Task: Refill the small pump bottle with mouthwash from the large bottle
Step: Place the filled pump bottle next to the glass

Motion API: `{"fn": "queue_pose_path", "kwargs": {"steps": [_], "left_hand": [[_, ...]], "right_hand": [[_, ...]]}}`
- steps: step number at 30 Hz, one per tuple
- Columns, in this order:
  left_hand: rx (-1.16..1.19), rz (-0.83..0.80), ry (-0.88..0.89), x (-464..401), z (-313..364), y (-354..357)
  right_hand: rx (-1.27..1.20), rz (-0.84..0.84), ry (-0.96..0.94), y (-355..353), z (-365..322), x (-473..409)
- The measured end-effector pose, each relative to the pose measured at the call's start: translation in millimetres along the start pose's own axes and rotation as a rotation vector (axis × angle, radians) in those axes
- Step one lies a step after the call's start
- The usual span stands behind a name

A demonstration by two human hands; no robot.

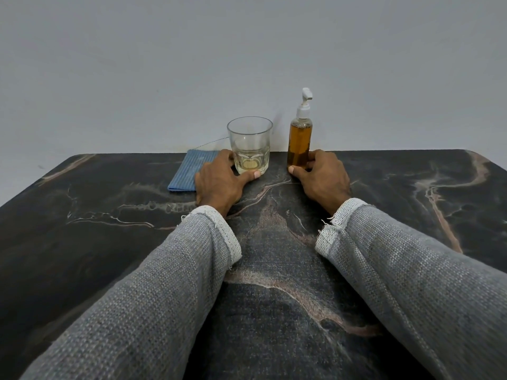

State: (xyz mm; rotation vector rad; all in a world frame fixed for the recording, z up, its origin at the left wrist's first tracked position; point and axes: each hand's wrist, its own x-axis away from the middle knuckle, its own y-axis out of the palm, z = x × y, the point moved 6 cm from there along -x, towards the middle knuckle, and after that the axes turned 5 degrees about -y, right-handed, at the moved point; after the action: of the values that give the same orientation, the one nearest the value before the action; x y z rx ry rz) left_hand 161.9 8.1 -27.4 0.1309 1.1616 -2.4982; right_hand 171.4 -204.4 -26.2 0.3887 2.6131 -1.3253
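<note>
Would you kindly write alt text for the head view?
The left hand holds a clear glass tumbler and the right hand an amber pump bottle, both upright on a dark marble table beside a folded blue cloth.

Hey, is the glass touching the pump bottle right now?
Apart. The head view shows a clear strip of wall and dark tabletop between the glass and the pump bottle, each standing upright on its own.

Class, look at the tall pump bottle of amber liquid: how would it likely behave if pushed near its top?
The pump bottle is tall and narrow-based, so it would probably tip rather than slide. It looks nearly full, so likely heavy for its size. The right hand touches its base, which may steady it.
</note>
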Motion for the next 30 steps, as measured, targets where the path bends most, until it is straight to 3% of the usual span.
{"fn": "queue_pose_path", "kwargs": {"steps": [30], "left_hand": [[0.039, -0.041, 0.03, 8.7, 2.3, -3.9]], "right_hand": [[-0.042, 0.003, -0.018, -6.7, 3.7, 8.7]]}}
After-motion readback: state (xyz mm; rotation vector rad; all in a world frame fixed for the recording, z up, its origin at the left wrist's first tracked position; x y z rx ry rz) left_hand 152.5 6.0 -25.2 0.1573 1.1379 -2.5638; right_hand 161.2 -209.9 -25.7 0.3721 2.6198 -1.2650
